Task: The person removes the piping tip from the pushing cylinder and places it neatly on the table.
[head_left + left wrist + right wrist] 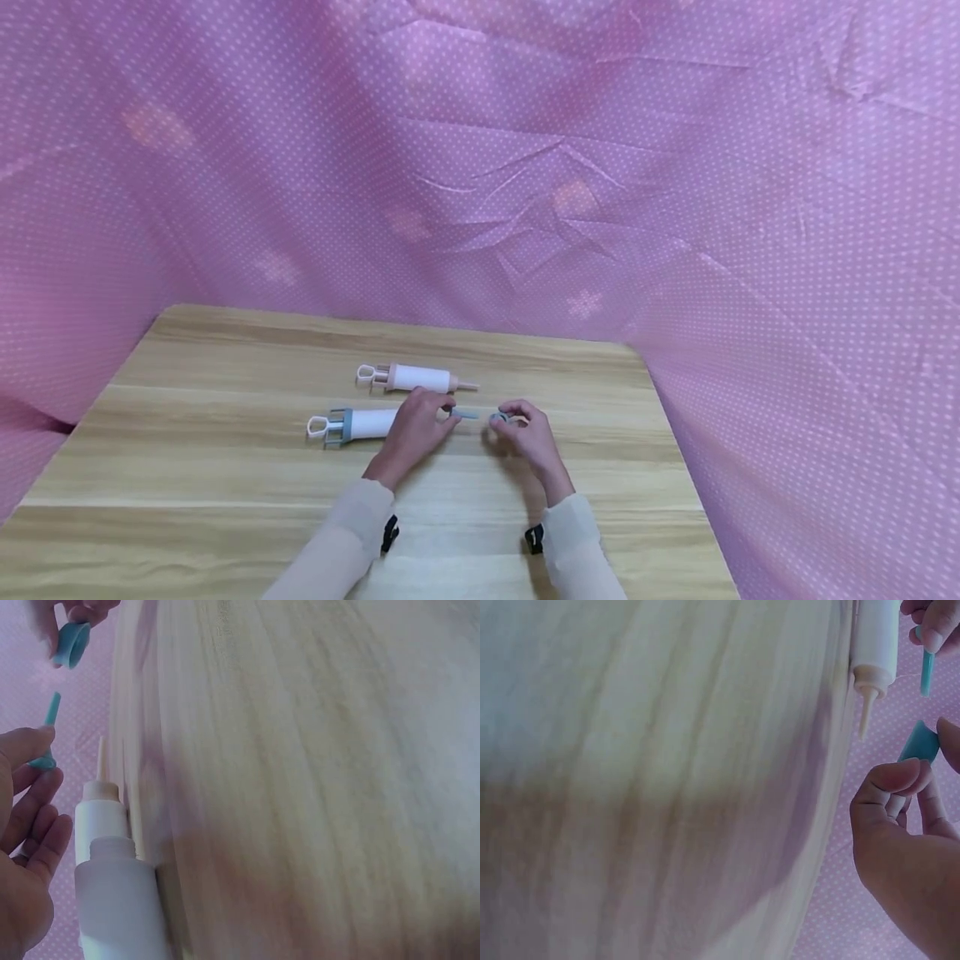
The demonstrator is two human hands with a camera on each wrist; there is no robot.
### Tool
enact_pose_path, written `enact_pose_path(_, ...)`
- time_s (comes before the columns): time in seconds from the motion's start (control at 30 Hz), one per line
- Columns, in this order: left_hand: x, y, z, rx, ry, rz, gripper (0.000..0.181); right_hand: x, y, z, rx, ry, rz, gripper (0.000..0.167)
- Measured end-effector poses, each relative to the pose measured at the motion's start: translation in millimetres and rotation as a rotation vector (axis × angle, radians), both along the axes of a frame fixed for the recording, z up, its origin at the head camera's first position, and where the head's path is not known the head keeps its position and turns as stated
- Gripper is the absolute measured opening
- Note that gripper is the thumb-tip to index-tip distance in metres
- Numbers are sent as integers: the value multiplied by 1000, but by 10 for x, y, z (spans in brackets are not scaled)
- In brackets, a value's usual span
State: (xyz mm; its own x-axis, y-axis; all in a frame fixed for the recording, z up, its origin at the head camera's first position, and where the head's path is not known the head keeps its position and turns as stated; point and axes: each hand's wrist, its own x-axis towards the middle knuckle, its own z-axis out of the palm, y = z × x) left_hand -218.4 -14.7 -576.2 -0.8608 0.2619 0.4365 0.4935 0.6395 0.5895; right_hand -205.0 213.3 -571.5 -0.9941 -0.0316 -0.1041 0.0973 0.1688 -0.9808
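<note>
My left hand (417, 427) pinches a teal nozzle (51, 712) between thumb and fingers, its thin tip pointing away from the palm. My right hand (529, 435) holds a teal ring-shaped cap (73, 645) by its side. Nozzle and cap are apart, with a small gap between them. A white tube with teal end parts (369, 423) lies on the table, partly hidden behind my left hand. Its front end, seen in the left wrist view, has no nozzle on it.
Behind the teal-ended tube lies a second white tube (422, 378) with pink end parts and a thin pink nozzle (868, 712). Both have white loop handles at the left. The wooden table (225, 492) is bordered by pink dotted cloth (480, 167).
</note>
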Motion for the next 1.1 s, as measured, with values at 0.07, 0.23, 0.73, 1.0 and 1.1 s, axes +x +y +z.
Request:
enact_pose_path(0.07,-10,3,-17,-3,-9,-4,22,3,12,-18,9,-25,1,33)
enact_pose_path(0.23,-29,8,-38,-28,-33,1,21,-1,21,-95,47,-53,1,34)
enact_pose_path(0.73,-25,15,-6,-109,-208,-23,20,-22,16,-125,104,-56,86,33)
enact_pose_path(1.0,-37,37,-22,-149,-195,-31,21,-58,34,-169,119,-66,73,28)
enact_pose_path(1.1,-42,48,-24,-161,-180,-30,21,-68,34,-171,139,-57,78,27)
